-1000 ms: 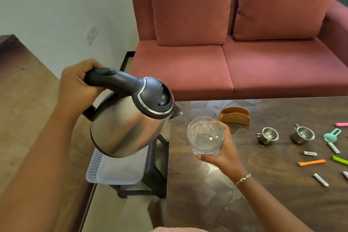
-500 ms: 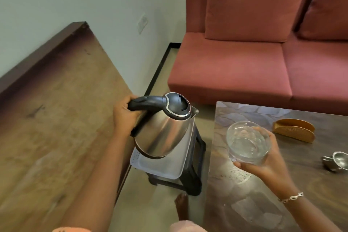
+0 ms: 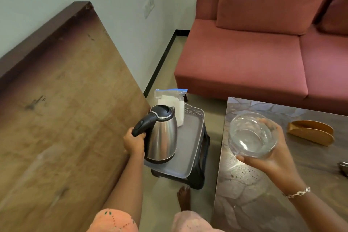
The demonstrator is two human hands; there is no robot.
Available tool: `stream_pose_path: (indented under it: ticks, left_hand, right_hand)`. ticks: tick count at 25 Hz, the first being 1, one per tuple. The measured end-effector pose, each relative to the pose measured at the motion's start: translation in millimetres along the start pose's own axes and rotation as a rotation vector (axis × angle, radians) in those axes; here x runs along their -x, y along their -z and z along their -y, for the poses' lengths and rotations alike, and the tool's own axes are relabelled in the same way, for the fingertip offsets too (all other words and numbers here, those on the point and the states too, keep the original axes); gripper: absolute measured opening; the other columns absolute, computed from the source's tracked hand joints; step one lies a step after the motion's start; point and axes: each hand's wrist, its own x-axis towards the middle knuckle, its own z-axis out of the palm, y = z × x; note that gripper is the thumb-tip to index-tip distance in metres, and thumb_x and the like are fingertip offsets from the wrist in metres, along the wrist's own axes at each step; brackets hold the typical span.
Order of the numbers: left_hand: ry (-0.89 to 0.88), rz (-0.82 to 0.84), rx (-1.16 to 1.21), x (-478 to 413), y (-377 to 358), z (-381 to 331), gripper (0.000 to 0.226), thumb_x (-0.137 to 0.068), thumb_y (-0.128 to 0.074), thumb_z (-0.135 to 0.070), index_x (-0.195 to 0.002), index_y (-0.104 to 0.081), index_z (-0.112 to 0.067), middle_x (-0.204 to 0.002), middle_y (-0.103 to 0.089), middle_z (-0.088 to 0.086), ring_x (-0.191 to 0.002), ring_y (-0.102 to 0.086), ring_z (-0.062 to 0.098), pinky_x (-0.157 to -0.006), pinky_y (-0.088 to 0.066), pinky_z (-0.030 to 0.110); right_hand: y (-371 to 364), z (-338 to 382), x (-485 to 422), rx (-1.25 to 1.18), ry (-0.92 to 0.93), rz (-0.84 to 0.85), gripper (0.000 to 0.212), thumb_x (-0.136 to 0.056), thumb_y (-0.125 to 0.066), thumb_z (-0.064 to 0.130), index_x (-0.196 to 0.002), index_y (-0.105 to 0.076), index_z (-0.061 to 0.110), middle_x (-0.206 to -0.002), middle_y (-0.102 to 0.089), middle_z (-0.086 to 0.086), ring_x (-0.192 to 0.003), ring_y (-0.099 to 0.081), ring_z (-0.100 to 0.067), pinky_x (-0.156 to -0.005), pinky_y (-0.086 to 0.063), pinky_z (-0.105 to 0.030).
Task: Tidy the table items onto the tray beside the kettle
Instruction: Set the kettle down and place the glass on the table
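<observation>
A steel kettle with a black lid and handle stands upright on the grey tray, which sits on a low black stool. My left hand grips the kettle's black handle. My right hand holds a clear glass with some water in it, above the left part of the coffee table. A clear bag of white packets leans at the tray's far end.
A tan napkin holder stands on the table to the right of the glass, and a steel cup's edge shows at the right border. A red sofa lies behind. A wooden top runs along the left. My foot is beside the stool.
My left hand has swung the kettle away from the glass, lowered it and stood it upright on the tray. The view has turned left and down. The glass stays in my right hand.
</observation>
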Motion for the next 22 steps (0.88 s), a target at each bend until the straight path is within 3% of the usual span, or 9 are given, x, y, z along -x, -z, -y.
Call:
stream_pose_path:
  ticks: [2,6,10,13,17,22]
  left_hand:
    - [0.067,-0.023,0.05,-3,-6,13,0.026,-0.069,-0.064,0.009,-0.09,-0.062,-0.007,-0.087,-0.066,0.019,-0.076,-0.057,0.025,-0.076,-0.053,0.047]
    - [0.138,-0.087,0.135,0,-14,33,0.032,-0.066,-0.065,0.012,-0.095,-0.062,-0.002,-0.097,-0.066,0.026,-0.08,-0.057,0.027,-0.082,-0.053,0.049]
    - [0.237,-0.133,0.133,-5,-19,47,0.041,-0.067,-0.06,0.011,-0.106,-0.06,-0.001,-0.104,-0.063,0.029,-0.106,-0.054,0.045,-0.087,-0.048,0.054]
    - [0.283,-0.165,0.114,-7,-20,54,0.048,-0.07,-0.064,0.006,-0.116,-0.057,-0.007,-0.115,-0.061,0.024,-0.117,-0.048,0.043,-0.097,-0.037,0.062]
    - [0.225,-0.209,0.11,-2,-24,57,0.04,-0.071,-0.068,0.003,-0.11,-0.06,-0.002,-0.11,-0.062,0.024,-0.109,-0.053,0.042,-0.093,-0.041,0.06]
    - [0.135,-0.199,0.113,15,-22,74,0.03,-0.069,-0.068,0.008,-0.099,-0.061,0.006,-0.099,-0.065,0.027,-0.093,-0.061,0.04,-0.084,-0.051,0.052]
  right_hand:
    - [-3,2,-4,0.008,0.015,0.001,0.094,-0.043,-0.08,0.017,-0.126,-0.035,0.014,-0.116,-0.042,0.024,-0.105,-0.045,0.018,-0.084,-0.038,0.002]
    - [-11,6,-10,0.021,0.021,0.019,0.098,-0.043,-0.08,0.017,-0.13,-0.034,0.006,-0.116,-0.042,0.024,-0.106,-0.045,0.018,-0.085,-0.039,0.001]
    - [-15,10,-13,0.029,0.026,0.028,0.101,-0.043,-0.088,0.015,-0.128,-0.035,0.007,-0.114,-0.044,0.029,-0.107,-0.046,0.015,-0.086,-0.039,0.0]
    - [-17,12,-12,0.025,0.03,0.043,0.097,-0.043,-0.081,0.018,-0.128,-0.035,0.01,-0.112,-0.043,0.041,-0.11,-0.046,0.013,-0.087,-0.04,-0.001]
    - [-15,15,-11,0.015,0.041,0.049,0.099,-0.04,-0.081,0.035,-0.126,-0.036,0.014,-0.113,-0.044,0.042,-0.11,-0.046,0.013,-0.089,-0.039,-0.001]
    - [-11,9,-10,0.05,0.045,0.045,0.098,-0.041,-0.082,0.023,-0.127,-0.037,0.011,-0.112,-0.043,0.042,-0.109,-0.046,0.014,-0.088,-0.038,0.0]
